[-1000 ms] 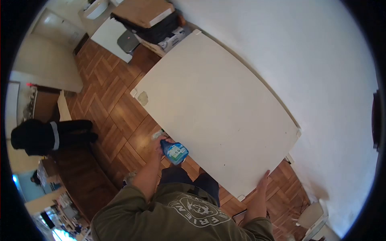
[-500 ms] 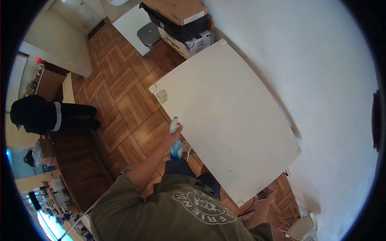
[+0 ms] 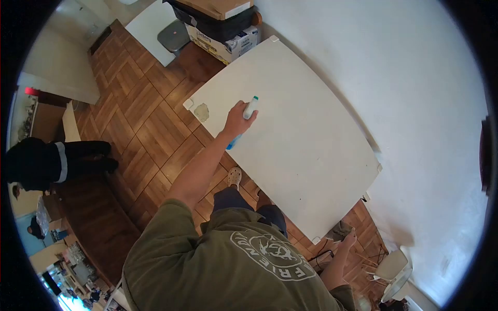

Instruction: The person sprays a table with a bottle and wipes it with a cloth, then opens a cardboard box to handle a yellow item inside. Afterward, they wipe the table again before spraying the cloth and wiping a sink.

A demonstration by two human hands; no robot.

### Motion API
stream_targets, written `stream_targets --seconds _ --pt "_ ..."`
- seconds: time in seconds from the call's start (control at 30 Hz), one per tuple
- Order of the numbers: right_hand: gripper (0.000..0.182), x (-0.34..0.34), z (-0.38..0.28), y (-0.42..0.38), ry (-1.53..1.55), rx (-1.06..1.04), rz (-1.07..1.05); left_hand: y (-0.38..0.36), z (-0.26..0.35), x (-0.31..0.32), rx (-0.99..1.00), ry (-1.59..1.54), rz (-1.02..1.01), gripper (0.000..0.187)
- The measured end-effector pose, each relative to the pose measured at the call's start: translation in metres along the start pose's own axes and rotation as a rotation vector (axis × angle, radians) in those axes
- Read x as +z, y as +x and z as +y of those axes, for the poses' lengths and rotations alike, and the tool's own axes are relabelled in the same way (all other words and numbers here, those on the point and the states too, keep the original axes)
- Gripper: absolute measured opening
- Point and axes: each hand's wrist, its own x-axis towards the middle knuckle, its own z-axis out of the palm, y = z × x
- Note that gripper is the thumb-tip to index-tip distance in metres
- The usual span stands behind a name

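My left hand [image 3: 239, 119] is wrapped round a spray bottle [image 3: 250, 108] with a white head, a green tip and blue liquid lower down. It is held above the left side of a white table [image 3: 290, 124], and my wrist hides part of the bottle. At the lower right, beside the table's near corner, my right hand [image 3: 350, 239] is closed on a crumpled grey-brown cloth [image 3: 340, 231]. A pale, uneven patch [image 3: 202, 112] marks the tabletop near its far left corner.
A white wall [image 3: 404, 78] runs along the table's right side. Stacked boxes [image 3: 223, 41] and a grey stool [image 3: 174, 36] stand beyond the far end. At left, a person in dark clothes [image 3: 36, 160] is near a brown sofa [image 3: 96, 223]. A folding chair [image 3: 391, 264] is at lower right.
My left hand has swung the spray bottle up and forward, from beside the table's edge to over the tabletop. The cloth in my right hand has shifted slightly up in view.
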Motion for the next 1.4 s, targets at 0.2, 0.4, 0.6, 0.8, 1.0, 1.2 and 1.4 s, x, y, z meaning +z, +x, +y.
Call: stream_targets --seconds 0.2,0.4,0.6,0.8,1.0,1.2,1.4 --pt "0.049 -0.009 -0.015 -0.053 0.181 0.047 -0.011 -0.001 -0.022 -0.019 -0.034 0.176 0.0 0.039" --pt "0.047 -0.012 0.003 -0.063 0.143 0.062 0.019 -0.06 -0.043 -0.056 0.029 0.213 0.103 0.039" --pt "0.048 -0.005 0.008 -0.089 0.133 -0.014 -0.009 -0.139 -0.028 -0.036 -0.004 0.126 -0.355 0.037" --pt "0.045 -0.031 0.036 -0.099 -0.146 0.028 0.153 -0.199 0.068 0.083 0.273 -0.115 -0.769 0.033" --pt "0.034 -0.069 0.0 -0.188 0.442 0.094 0.243 -0.169 0.144 0.185 0.264 -0.12 -0.74 0.037" --pt "0.037 -0.088 -0.038 -0.215 0.15 -0.31 0.358 -0.048 0.139 0.198 0.157 0.062 -0.656 0.044" --pt "0.054 -0.004 -0.172 -0.269 -0.395 -0.608 -0.128 -0.032 0.076 0.135 0.282 -0.066 -0.508 0.041"
